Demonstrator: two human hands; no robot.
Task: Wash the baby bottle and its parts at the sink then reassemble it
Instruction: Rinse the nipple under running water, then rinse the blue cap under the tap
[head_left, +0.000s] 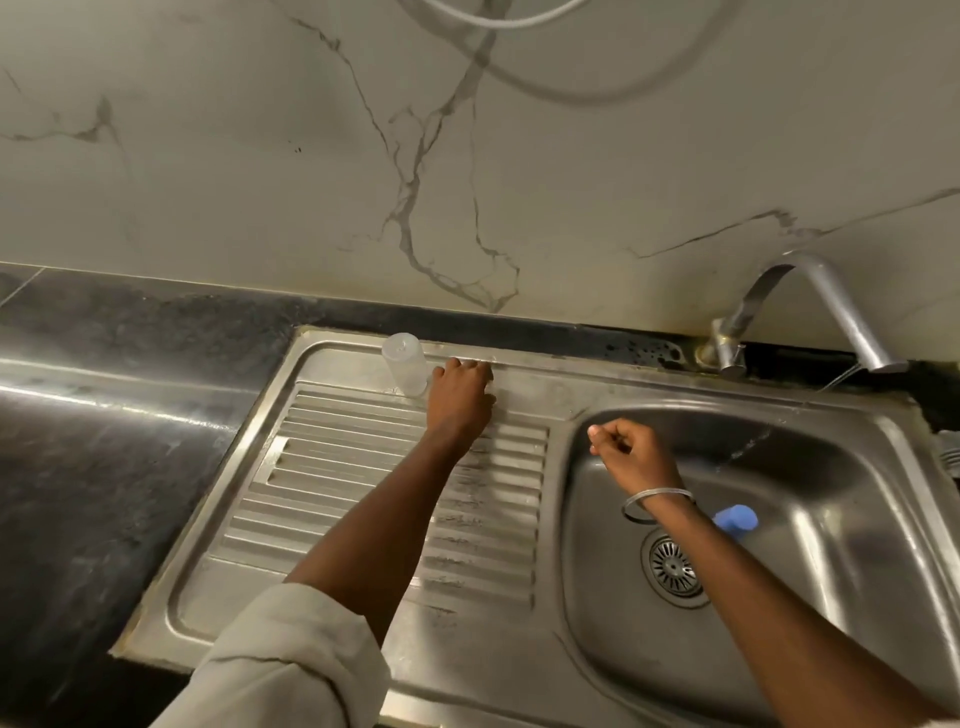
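Observation:
The clear baby bottle (404, 370) stands upside down at the back left of the steel drainboard (363, 493). My left hand (460, 397) reaches to the drainboard's back rim just right of the bottle, fingers bent down onto the steel. A faint pale blur shows at the fingertips, and I cannot tell whether they hold anything. My right hand (626, 449) hovers over the left side of the sink basin (831, 519) with fingers loosely curled and nothing visible in it. A blue bottle part (736, 518) lies in the basin, right of my right wrist.
The steel tap (810, 317) arches over the basin's back right corner, with a thin stream of water under it. The drain strainer (674, 566) sits in the basin floor. Dark stone counter (104, 441) lies to the left. A marble wall rises behind.

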